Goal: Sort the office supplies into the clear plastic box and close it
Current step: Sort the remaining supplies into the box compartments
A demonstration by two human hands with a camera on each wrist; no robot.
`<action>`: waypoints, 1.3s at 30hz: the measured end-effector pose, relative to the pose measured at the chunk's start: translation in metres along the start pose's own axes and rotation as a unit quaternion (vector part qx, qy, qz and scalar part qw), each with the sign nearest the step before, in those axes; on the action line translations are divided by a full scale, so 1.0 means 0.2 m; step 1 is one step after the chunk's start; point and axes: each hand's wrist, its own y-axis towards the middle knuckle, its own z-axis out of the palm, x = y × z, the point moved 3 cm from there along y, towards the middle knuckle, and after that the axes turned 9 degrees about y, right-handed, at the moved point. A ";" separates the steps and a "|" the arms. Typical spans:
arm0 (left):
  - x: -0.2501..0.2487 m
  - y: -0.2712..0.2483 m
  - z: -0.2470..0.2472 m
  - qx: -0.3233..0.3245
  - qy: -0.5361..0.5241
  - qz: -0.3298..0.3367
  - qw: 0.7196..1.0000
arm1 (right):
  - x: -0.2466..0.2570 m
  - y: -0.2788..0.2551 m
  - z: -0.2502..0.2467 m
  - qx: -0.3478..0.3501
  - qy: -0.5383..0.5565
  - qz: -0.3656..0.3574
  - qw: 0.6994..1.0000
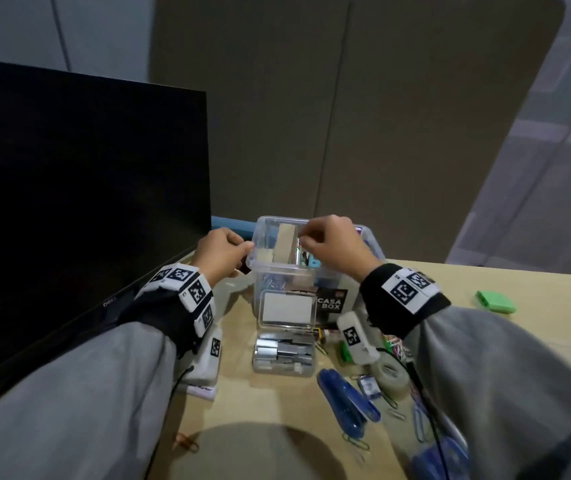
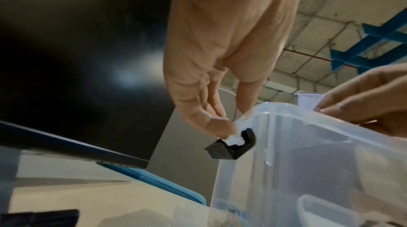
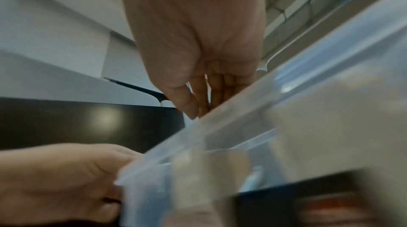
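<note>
Box (image 1: 311,282): one clear plastic tub, open-topped, "CASA BOX" label on its front, standing on the desk (image 1: 270,403) right of one "DELL" monitor (image 1: 79,202). Left hand (image 1: 223,252) pinches the box's left rim by one black latch (image 2: 233,145). Right hand (image 1: 332,245), fingers curled, pinches something thin over the box; cannot tell what. In front of the box: one staple case (image 1: 284,353), one tape roll (image 1: 389,374), one blue stapler (image 1: 348,398).

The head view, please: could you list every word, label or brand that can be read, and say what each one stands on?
"CASA BOX": black label on the clear plastic box.
"DELL": monitor bezel, barely legible.
"...Marker": white strip on the desk, partly hidden.
Wristband tags: coded squares, no readable words.
</note>
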 end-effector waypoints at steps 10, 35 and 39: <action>-0.21 -0.01 0.18 -0.014 0.169 0.075 0.983 | -0.64 -0.33 -0.48 -0.089 -0.121 0.163 0.975; -0.25 -0.02 0.25 -0.016 0.241 0.042 0.969 | -0.74 -0.46 -0.14 0.272 -0.104 0.218 0.932; -0.24 -0.02 0.24 -0.016 0.233 0.036 0.972 | -0.78 -0.48 -0.21 0.238 -0.034 0.243 0.940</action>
